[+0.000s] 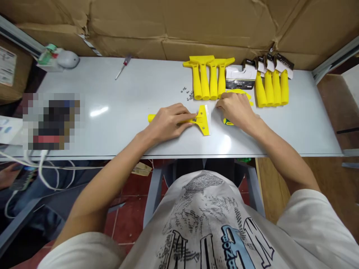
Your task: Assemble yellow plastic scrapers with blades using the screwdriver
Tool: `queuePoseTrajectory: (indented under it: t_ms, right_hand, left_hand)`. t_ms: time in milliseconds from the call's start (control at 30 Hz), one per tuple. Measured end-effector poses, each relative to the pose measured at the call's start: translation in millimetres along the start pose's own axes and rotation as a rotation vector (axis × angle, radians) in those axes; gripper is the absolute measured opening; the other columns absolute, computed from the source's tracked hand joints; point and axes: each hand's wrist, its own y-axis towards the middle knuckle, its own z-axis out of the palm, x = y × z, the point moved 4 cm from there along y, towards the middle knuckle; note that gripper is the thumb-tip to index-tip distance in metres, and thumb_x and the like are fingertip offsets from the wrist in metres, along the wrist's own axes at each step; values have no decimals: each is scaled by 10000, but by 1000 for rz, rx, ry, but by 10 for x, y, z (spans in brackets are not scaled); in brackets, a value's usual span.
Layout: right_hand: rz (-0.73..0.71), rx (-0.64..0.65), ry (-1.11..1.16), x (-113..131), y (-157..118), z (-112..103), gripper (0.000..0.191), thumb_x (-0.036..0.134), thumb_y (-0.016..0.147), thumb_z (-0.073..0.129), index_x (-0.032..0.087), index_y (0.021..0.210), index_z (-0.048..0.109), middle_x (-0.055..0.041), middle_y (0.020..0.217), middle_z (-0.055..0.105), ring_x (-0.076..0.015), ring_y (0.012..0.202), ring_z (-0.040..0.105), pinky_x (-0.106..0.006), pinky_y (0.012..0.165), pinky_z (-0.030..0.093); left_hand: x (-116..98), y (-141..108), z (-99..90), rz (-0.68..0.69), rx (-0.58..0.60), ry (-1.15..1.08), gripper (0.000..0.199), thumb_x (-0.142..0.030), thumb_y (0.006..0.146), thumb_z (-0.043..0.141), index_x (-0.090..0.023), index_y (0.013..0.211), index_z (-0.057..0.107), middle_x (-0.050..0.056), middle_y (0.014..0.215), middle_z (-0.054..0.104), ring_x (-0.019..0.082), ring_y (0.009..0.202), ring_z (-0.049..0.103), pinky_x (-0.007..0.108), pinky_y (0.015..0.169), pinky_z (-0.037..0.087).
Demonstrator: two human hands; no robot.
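One yellow scraper [202,121] is held in the left hand [172,121] over the near part of a pale table [131,93]. Its handle is wrapped by the fingers, with the butt left showing on one side and the wide head on the other. A thin, bright blade [208,116] is seen along the edge of the head, turned toward the right hand [238,108], and two small dark fixings (apparently screws) are visible in the head. The fingers of the right hand are curled downward just beside the blade; whether anything is grasped by them cannot be told. A green-and-yellow object [228,122] is partly covered by that hand, and more yellow pieces [238,90] are glimpsed behind it.

Farther back, four yellow scraper bodies [205,80] are set side by side, with loose screws [187,91] scattered at their left. A white-and-black box [234,74] is placed between them and four yellow handles with dark-and-white covers [268,89]. A screwdriver [123,67] is laid well apart to the left.

The step in hand is judged to be the steadying of the bladed head for work at its fixings. For the next move, a firm left grip is called for, with the right fingers kept clear of the edge.
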Motion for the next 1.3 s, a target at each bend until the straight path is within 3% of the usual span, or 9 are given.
queuePoseTrajectory:
  t_ms: [133,300,400,567,700,833,1033,1167,1300]
  right_hand:
    - [6,63,-99,53,-17,-24,334,16,998,568,150,1010,874,-165,1067,823,-298,966,732,-404,790,474]
    - [-160,-226,377,44,-142,-194,242,252,1157,627,219,1123,864,-94,1098,819,-243,957,738,-400,878,575]
    - [-229,-300,484,61,-175,-148,244,395,1175,669,247,1087,842,-88,1125,774,-247,1012,726,-410,902,614]
    - [-180,-304,546,39,-174,-49,222,463,1118,773,284,1031,872,-111,1348,737,-296,1214,717,-520,1060,663]
    - [-95,-319,658,64,-203,-116,141,389,1025,858,256,997,892,-114,1339,785,-320,1226,750,-542,1083,676]
    - [96,-190,898,156,-224,-140,191,405,968,901,231,942,825,-88,1154,837,-246,985,771,-431,886,696]
    - [251,-136,1132,210,-207,-137,608,597,782,1076,274,1178,745,12,883,706,-153,694,603,-339,632,580]
    - [234,-93,1135,200,-206,-55,424,537,871,1013,245,1110,820,14,800,631,-146,678,560,-330,613,541]
    - [231,-171,1037,96,-185,-144,362,486,950,953,252,1207,853,-38,982,776,-195,846,728,-340,716,627]
  left_hand:
    - [-33,117,54,78,72,90,306,-343,1208,643,-189,1334,876,104,1090,877,261,974,818,362,748,604]
    - [-84,294,103,275,-43,221,206,-271,1176,666,-162,1211,836,51,994,860,219,859,810,328,590,501]
    - [-114,366,128,339,-136,251,142,-231,1167,682,-167,1170,809,32,961,851,201,817,800,321,585,530]
    - [-160,378,130,401,-204,333,84,-208,1159,729,-165,1179,799,33,961,859,210,808,816,329,579,578]
    - [-174,308,130,434,-190,412,137,-164,1156,714,-158,1252,812,65,1055,886,241,852,844,356,573,608]
    - [-123,231,158,325,-7,336,339,-104,1177,595,-218,1389,833,114,1221,898,302,1010,893,430,697,716]
    - [-70,187,192,165,126,100,419,-145,1184,570,-279,1457,858,146,1326,881,372,1153,895,546,842,779]
    - [-111,186,229,156,97,171,416,-153,1185,567,-283,1455,854,148,1283,883,365,1113,886,505,780,737]
    - [-138,165,245,149,63,322,473,-169,1178,550,-265,1588,765,146,1181,863,340,1014,852,430,685,636]
